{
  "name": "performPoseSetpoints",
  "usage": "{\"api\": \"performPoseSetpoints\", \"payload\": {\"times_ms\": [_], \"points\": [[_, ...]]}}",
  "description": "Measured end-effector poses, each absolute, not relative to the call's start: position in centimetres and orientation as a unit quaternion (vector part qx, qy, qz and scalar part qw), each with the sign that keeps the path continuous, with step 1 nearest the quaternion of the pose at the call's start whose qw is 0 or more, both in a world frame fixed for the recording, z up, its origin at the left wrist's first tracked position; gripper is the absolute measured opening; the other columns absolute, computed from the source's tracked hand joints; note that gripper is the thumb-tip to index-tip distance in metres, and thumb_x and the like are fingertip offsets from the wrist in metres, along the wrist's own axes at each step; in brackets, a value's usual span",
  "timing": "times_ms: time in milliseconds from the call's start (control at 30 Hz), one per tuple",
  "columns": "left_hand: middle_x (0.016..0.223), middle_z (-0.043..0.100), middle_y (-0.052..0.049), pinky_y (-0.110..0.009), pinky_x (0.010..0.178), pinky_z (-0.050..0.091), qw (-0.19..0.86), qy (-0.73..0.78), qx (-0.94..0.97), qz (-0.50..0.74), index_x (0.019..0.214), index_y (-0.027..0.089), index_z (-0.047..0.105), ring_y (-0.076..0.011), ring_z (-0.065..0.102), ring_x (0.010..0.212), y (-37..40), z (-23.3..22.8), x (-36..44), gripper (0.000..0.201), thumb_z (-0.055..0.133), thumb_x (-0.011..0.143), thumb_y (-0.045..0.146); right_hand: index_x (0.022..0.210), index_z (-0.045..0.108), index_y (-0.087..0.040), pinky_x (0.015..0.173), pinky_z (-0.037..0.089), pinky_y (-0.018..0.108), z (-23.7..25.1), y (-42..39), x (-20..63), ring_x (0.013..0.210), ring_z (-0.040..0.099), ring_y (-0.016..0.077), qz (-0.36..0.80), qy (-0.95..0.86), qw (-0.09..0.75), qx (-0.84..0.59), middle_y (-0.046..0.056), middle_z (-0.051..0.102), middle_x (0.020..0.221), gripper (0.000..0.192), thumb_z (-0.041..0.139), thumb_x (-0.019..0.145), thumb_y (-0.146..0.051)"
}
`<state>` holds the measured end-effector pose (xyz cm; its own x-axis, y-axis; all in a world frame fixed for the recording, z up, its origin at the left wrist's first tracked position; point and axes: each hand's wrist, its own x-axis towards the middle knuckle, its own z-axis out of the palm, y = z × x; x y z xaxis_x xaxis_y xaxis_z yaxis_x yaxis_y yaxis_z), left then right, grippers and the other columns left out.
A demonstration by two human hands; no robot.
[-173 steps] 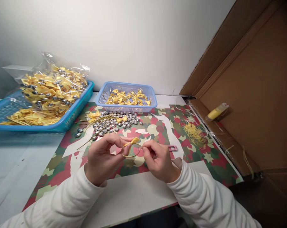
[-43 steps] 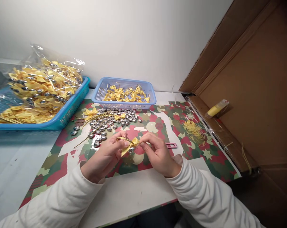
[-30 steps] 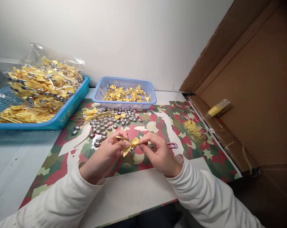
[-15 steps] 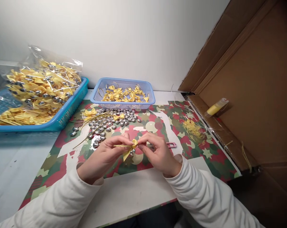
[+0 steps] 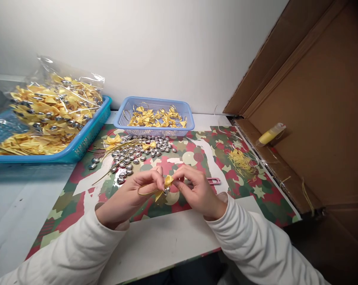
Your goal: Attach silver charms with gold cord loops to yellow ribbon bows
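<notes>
The left hand (image 5: 127, 198) is pinching a yellow ribbon bow (image 5: 168, 181) from its left side with thumb and forefinger, while the right hand (image 5: 199, 194) is pressing its thumb and forefinger together at the bow's right edge; whether it is also gripping a thread, I cannot tell. The bow is hanging between the 2 hands above the table, its fabric looking smooth and softly folded, with 1 pointed tail slanting down. A shiny, rounded silver bead (image 5: 166, 190) is sitting just under its knot, and a thin gold cord (image 5: 141, 193) is curving in a loop beside the left fingers. Behind, glossy silver pieces (image 5: 127, 161) are lying scattered over a camouflage-patterned sheet (image 5: 273, 190), near a rectangular, perforated blue plastic basket (image 5: 155, 128) that is holding more bows. A slotted pink handle (image 5: 215, 181) is showing beyond the right hand, and fine yellow threads (image 5: 241, 163) are lying tangled farther right.
</notes>
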<state>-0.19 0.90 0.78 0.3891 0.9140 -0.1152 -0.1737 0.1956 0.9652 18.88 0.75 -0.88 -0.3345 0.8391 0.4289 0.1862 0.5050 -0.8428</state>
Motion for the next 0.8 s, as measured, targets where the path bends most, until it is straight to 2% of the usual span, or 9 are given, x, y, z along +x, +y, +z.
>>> {"api": "performPoseSetpoints", "payload": {"times_ms": [233, 400, 633, 800], "points": [[0.067, 0.045, 0.002, -0.020, 0.056, 0.035, 0.740, 0.311, 0.430, 0.412, 0.057, 0.018, 0.060, -0.0111, 0.041, 0.060, 1.0, 0.9, 0.3, 0.035, 0.083, 0.070, 0.040, 0.082, 0.062, -0.019, 0.069, 0.044, 0.028, -1.1, 0.8, 18.9, 0.072, 0.054, 0.0138, 0.370, -0.728, 0.471, -0.334, 0.001, 0.061, 0.076, 0.014, 0.054, 0.090, -0.012], [0.068, 0.046, 0.002, -0.020, 0.056, 0.036, 0.770, 0.286, 0.398, 0.408, 0.058, 0.017, 0.058, -0.0100, 0.042, 0.060, 1.0, 0.7, 0.2, 0.034, 0.082, 0.072, 0.036, 0.082, 0.061, -0.020, 0.068, 0.044, 0.028, -1.4, 1.2, 19.0, 0.072, 0.054, 0.0135, 0.371, -0.730, 0.481, -0.313, 0.001, 0.061, 0.076, 0.015, 0.053, 0.089, -0.010], [0.070, 0.045, 0.002, -0.021, 0.058, 0.038, 0.805, 0.263, 0.362, 0.391, 0.059, 0.017, 0.053, -0.0112, 0.044, 0.062, 0.9, -0.6, 0.0, 0.037, 0.084, 0.069, 0.035, 0.082, 0.060, -0.020, 0.070, 0.046, 0.028, -1.8, 1.4, 19.0, 0.073, 0.053, 0.0134, 0.378, -0.733, 0.491, -0.281, 0.000, 0.058, 0.076, 0.015, 0.052, 0.092, -0.013], [0.070, 0.050, 0.002, -0.022, 0.058, 0.039, 0.828, 0.252, 0.342, 0.365, 0.059, 0.017, 0.050, -0.0119, 0.047, 0.063, 0.8, -0.3, 0.1, 0.039, 0.084, 0.069, 0.034, 0.081, 0.060, -0.020, 0.071, 0.047, 0.028, -1.9, 1.4, 18.8, 0.072, 0.054, 0.0129, 0.397, -0.726, 0.497, -0.261, 0.000, 0.058, 0.074, 0.016, 0.053, 0.095, -0.018]]}}
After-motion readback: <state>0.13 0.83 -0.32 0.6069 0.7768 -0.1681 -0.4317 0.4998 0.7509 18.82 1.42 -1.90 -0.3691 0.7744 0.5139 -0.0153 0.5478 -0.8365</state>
